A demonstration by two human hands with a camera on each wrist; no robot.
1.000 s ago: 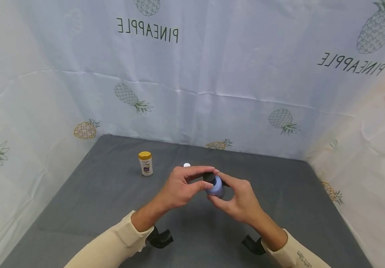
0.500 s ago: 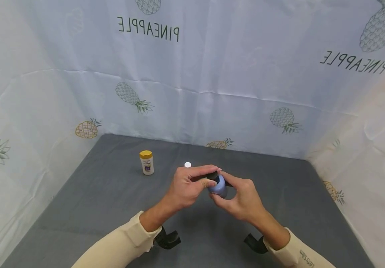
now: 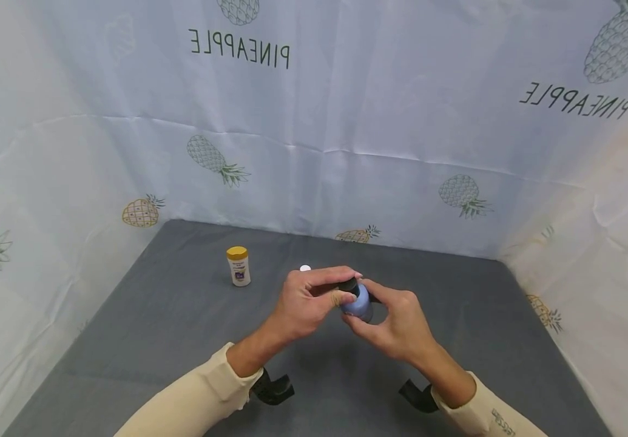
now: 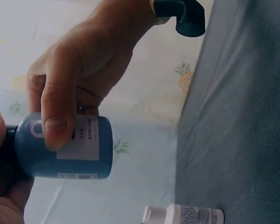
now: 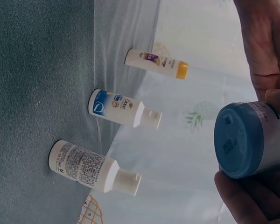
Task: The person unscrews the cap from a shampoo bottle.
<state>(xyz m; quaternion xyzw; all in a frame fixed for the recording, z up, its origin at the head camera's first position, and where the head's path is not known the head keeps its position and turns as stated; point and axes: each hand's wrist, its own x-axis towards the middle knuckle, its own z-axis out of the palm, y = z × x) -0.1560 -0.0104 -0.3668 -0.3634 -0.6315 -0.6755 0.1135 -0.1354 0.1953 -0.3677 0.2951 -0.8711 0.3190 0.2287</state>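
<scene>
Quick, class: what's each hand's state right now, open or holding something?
Left hand: holding the black cap.
Right hand: holding the blue bottle.

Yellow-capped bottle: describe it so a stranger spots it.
Find the grey table, then the left hand on the black cap of the blue bottle. Beyond it, to its left, a white bottle stands upright. Its yellow cap sets it apart from the Dove bottle and text-covered bottle, both capped white.
</scene>
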